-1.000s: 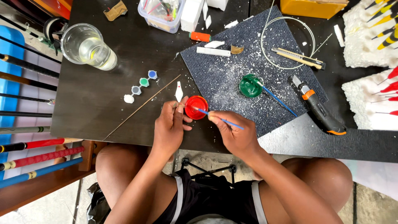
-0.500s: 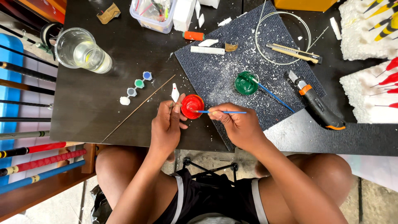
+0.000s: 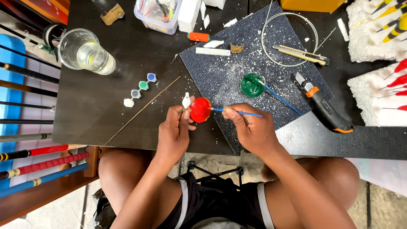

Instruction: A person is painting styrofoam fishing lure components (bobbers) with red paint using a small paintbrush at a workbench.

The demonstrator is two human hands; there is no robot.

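Observation:
My left hand holds a small white float-shaped piece between its fingertips, right beside a red paint pot on the black table. A thin blue-handled paintbrush is pinched in my right hand, its tip reaching into the red pot. Farther right on the grey mat stands a green paint pot with a second blue brush resting in it.
A strip of small paint pots and a thin wooden stick lie left of my hands. A glass of water, a plastic tub, utility knives, a wire coil and white foam blocks with painted floats surround the mat.
The view shifted slightly. My right hand's brush now points left into the red pot, and my left hand has lifted the white piece up beside the pot.

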